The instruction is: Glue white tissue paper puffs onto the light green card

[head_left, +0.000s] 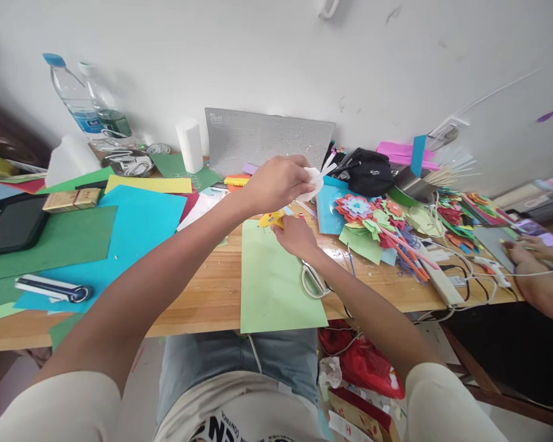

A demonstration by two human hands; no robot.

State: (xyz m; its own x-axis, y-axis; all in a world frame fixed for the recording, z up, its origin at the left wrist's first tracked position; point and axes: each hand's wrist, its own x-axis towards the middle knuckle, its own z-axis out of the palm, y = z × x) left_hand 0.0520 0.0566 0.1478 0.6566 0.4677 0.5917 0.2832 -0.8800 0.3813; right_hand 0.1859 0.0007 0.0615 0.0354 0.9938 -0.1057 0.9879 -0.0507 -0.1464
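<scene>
Two things are in my hands, and my hands are apart, though close. My left hand (283, 181) pinches one white paper piece (318, 182) up over the table (203, 294). My right hand (297, 235) grips one small yellow thing (268, 219) by the top edge of the light green sheet (281, 288); I cannot tell what it is, or if it touches the sheet. I think it is best to pinch the paper softly, so it does not bend, and to hold my right wrist steady. I count two bottles (76, 101), one phone (13, 224), one stapler (53, 288), one pair of scissors (317, 282), one white roll (190, 145) and one black bag (371, 174).
</scene>
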